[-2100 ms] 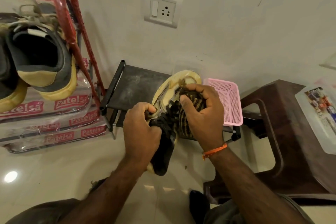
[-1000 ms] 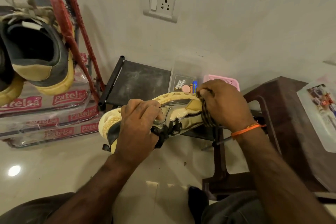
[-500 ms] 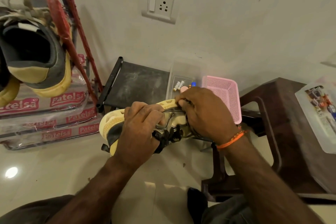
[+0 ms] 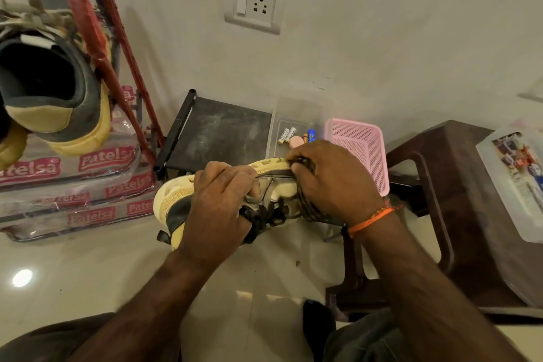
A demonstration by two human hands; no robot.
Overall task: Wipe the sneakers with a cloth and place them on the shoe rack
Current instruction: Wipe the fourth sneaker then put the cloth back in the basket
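A: Biggest change first. Two seconds back the sneaker (image 4: 223,200) stood on end in the grip, toe up toward the wall. Now it lies sideways across both hands, heel end out past the left hand (image 4: 219,206), sole edge facing the wall.

B: And what does that mean for the job?

A: My read: a fresh side panel is turned up for wiping. Still mid-clean, held above the floor, nowhere near the shoe rack (image 4: 97,38), which stands well left of the grip with another shoe (image 4: 50,88) already on it.

B: Grips?

A: Left hand clamps over the upper, fingers curled down by the black laces. Right hand (image 4: 335,182) has the striped cloth (image 4: 307,200) bunched under its fingers, pressed on the toe end.

B: Against half a second ago?

A: Small. Right hand slid a touch further toward the toe; cloth shows more below the palm.
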